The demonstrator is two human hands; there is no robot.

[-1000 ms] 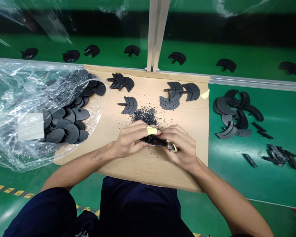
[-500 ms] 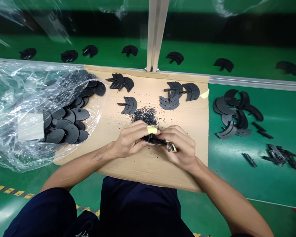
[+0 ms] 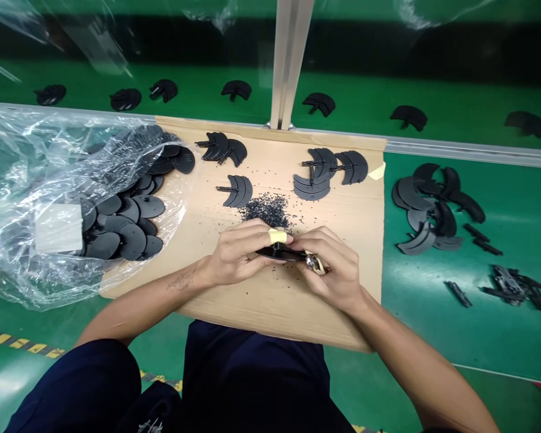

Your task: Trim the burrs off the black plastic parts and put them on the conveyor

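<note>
My left hand (image 3: 238, 252) is closed around a flat black plastic part (image 3: 282, 254), with a yellow tape band on one finger. My right hand (image 3: 336, 267) is closed on a small tool (image 3: 315, 263) with a pale handle, its tip against the part's right end. Both hands hover over a brown cardboard sheet (image 3: 261, 300) lying on the green bench. A heap of fine black shavings (image 3: 268, 210) lies just beyond my fingers.
A clear plastic bag (image 3: 49, 198) of black discs lies at left. Fan-shaped black parts (image 3: 313, 174) sit on the cardboard's far side, with more parts and scraps (image 3: 433, 207) at right. Further parts lie spaced along the green conveyor (image 3: 234, 90) behind a metal rail (image 3: 469, 150).
Both hands stay together on the part with only a tiny shift. The parts on the conveyor have moved slightly to the left.
</note>
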